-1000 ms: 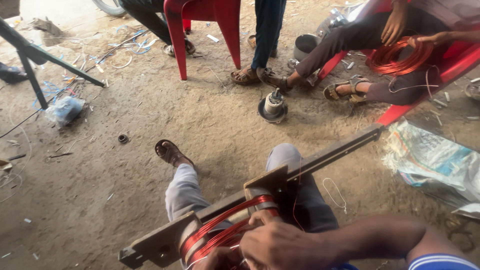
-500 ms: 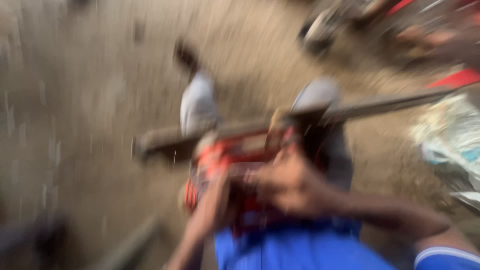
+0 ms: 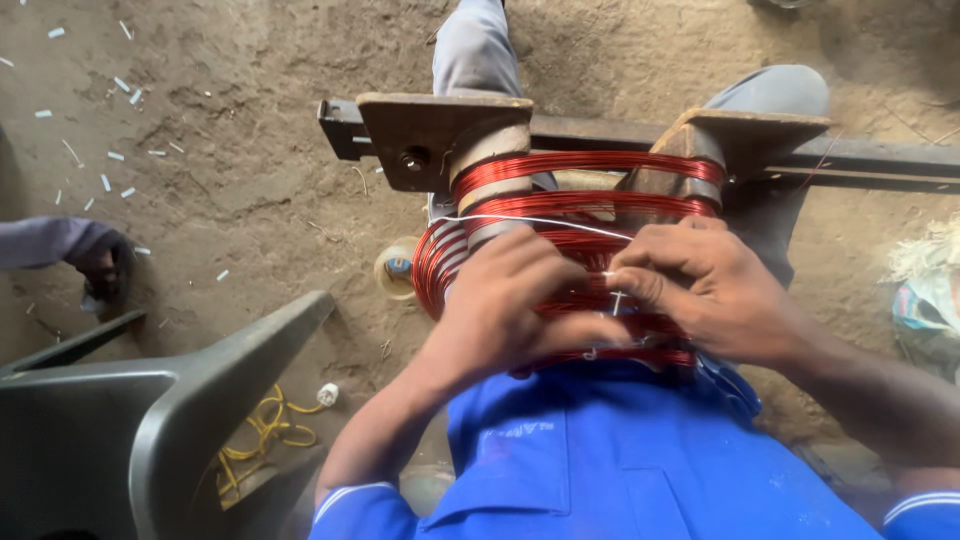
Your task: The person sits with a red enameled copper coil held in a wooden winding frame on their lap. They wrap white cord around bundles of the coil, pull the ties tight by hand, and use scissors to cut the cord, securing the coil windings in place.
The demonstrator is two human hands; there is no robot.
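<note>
Head view: red wire coil (image 3: 590, 200) sits wound on a wooden frame (image 3: 440, 135) over the lap. Left hand (image 3: 510, 300) rests on the coil, fingers pressed together. Right hand (image 3: 700, 290) fingers pinch a thin white tie (image 3: 617, 300).

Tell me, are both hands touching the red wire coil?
Touching. The head view shows the left hand lying flat on the red wire coil, and the right hand pinching at its strands.

floor: brown dirt floor (image 3: 250, 180) showing little white bits (image 3: 110, 155) | furniture: grey plastic chair (image 3: 150, 420) standing at lower left | light: daylight falling softly
</note>
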